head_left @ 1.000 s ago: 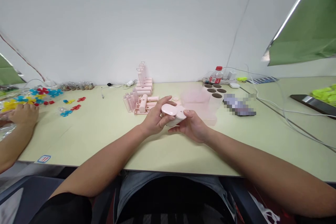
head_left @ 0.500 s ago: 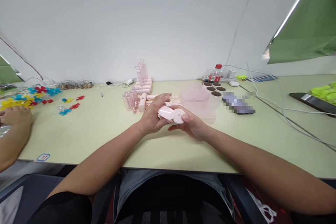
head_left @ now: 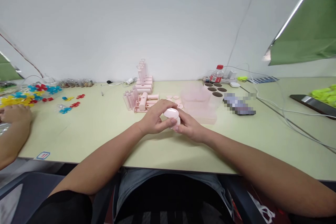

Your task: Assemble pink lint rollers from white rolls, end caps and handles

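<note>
My left hand (head_left: 157,118) is closed round a glossy pale pink oval piece (head_left: 171,113), its thumb across the front. From the right, my right hand (head_left: 191,126) grips a pale round piece (head_left: 177,121) directly below the oval one, and the two pieces touch. Fingers cover much of both. Behind my hands lie small pink discs (head_left: 175,97) on the table. Pink cylinders and frames (head_left: 143,101) lie to the left of them, with more pink parts (head_left: 144,84) stacked behind. Translucent pink boxes (head_left: 196,98) stand to the right.
On the pale green table (head_left: 91,136) are brown-topped cups (head_left: 217,94), a red-capped bottle (head_left: 216,74), a phone (head_left: 238,105) and white cables. Colourful plastic pieces (head_left: 26,96) and another person's hand (head_left: 16,114) are at the left. A dark tablet (head_left: 312,104) lies right.
The round piece has moved from beside the oval piece to below it, and is more covered. My left thumb now lies over the front, and my right fingers have drawn in closer.
</note>
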The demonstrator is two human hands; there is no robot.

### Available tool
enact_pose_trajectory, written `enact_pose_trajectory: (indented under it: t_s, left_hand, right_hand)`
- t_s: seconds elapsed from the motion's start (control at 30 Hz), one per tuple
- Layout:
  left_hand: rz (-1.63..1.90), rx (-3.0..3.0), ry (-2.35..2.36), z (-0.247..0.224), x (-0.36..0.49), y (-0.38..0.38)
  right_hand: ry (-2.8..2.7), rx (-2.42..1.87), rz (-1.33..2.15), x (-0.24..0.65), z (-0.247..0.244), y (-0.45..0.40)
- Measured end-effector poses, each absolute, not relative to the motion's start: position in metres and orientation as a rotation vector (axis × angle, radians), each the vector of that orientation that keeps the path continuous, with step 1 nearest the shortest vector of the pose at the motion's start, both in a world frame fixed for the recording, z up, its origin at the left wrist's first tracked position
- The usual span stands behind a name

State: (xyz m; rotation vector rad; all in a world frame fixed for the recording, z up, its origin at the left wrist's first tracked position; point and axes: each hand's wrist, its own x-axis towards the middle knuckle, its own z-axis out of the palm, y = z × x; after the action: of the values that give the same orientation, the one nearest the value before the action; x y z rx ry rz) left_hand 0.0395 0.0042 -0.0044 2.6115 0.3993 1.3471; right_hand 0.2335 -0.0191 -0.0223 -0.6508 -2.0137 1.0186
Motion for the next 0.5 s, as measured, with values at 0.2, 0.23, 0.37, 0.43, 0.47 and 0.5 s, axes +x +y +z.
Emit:
enact_pose_trajectory:
  t_s: [0.2, 0.23, 0.37, 0.43, 0.47, 0.5]
  left_hand:
    - [1.333, 2.648, 0.445, 0.0002, 0.0414, 0.0006]
    - [1.337, 2.684, 0.477, 0.0004, 0.0423, -0.0004]
    - [1.306, 2.773, 0.685, -0.0008, 0.0470, -0.0045]
    - [1.266, 2.755, 0.805, -0.0023, 0.0486, -0.0058]
    - [1.244, 2.736, 0.861, -0.0031, 0.0490, -0.0060]
    - [1.221, 2.715, 0.908, -0.0037, 0.0492, -0.0061]
  right_hand:
    - [-2.059, -0.714, 0.910, 0.2331, -0.0280, -0.0163]
    - [-2.055, -0.718, 0.911, 0.2329, -0.0286, -0.0157]
    - [-2.022, -0.793, 0.932, 0.2335, -0.0309, -0.0131]
    - [-2.016, -0.869, 0.930, 0.2345, -0.0321, -0.0124]
    - [-2.016, -0.901, 0.927, 0.2349, -0.0325, -0.0122]
    - [-2.017, -0.923, 0.922, 0.2352, -0.0328, -0.0122]
